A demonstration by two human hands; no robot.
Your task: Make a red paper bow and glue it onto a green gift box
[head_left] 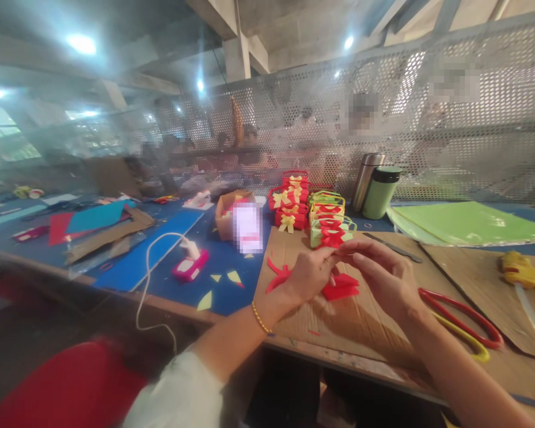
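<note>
My left hand, with a gold bead bracelet on its wrist, is closed in a pinch. My right hand brings its bent fingertips together against it. Whatever lies between the fingertips is too small and hidden to make out. Just under the hands, a folded red piece shows above the cardboard sheet. Red cut strips stick out beside my left hand. Beyond the fingers stand green and yellow little handbags with red bows, next to red ones with yellow bows.
Right of my hands lie scissors with red and yellow handles and a yellow glue gun. Behind stand a green tumbler and a steel flask. A pink power socket with a white cable lies left, near a cardboard box.
</note>
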